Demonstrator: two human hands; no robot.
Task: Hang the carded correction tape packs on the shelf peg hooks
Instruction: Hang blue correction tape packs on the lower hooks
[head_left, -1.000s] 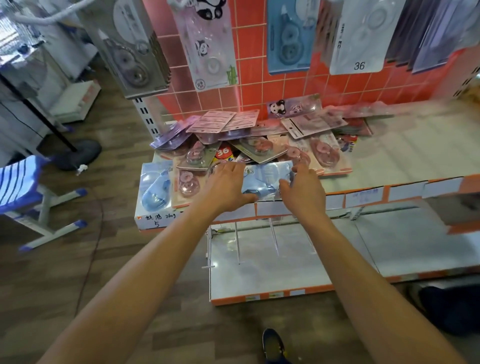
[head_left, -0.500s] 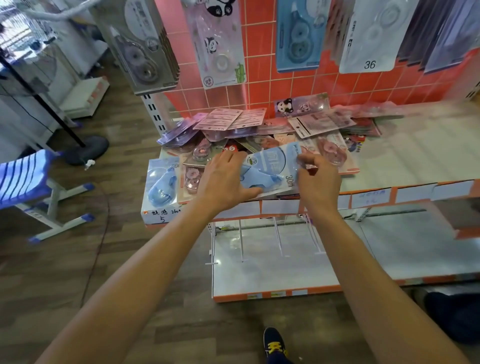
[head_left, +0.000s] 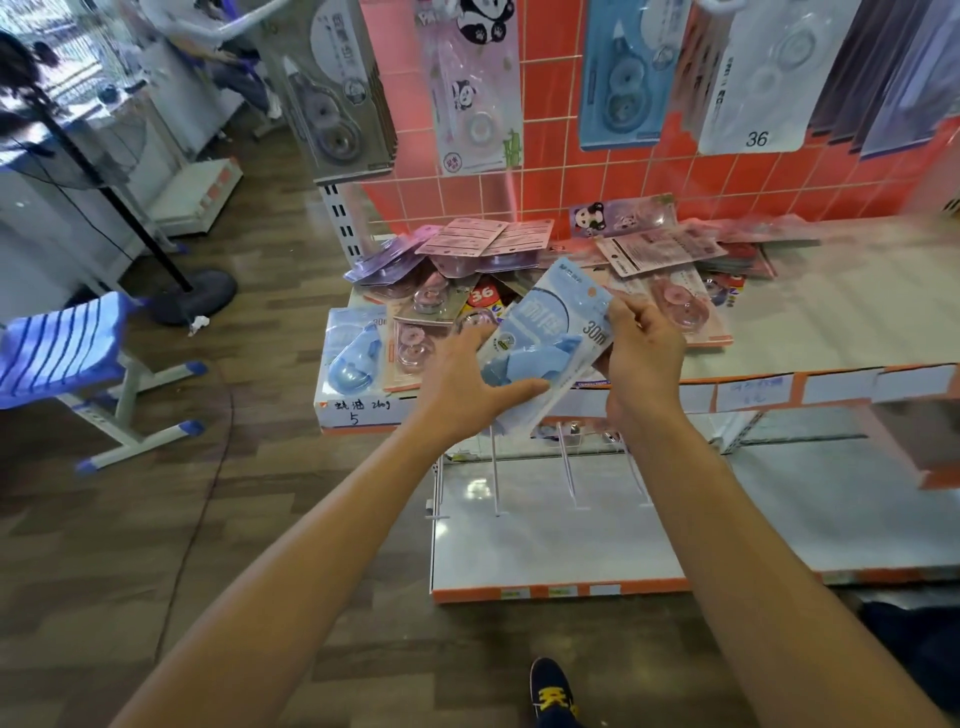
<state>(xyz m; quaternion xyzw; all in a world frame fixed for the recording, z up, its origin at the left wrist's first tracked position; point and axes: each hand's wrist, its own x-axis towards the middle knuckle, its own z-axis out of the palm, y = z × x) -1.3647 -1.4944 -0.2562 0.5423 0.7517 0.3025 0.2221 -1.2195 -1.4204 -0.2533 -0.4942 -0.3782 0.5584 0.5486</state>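
**Blue pack held in both hands**

The left hand (head_left: 467, 384) grips the lower end of the pale-blue carded correction tape pack (head_left: 550, 332), thumb across its front. The right hand (head_left: 644, 358) pinches its right edge. The pack is tilted, just in front of the heap of pink and purple carded packs (head_left: 467, 244) on the white shelf (head_left: 841, 312) and above the bare metal peg hooks (head_left: 566, 467).

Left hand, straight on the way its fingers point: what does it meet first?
The left hand grips the blue pack, fingers pointing up and right. Beyond that, probably the pile of loose packs on the shelf; depth is unclear, so it might pass over them.
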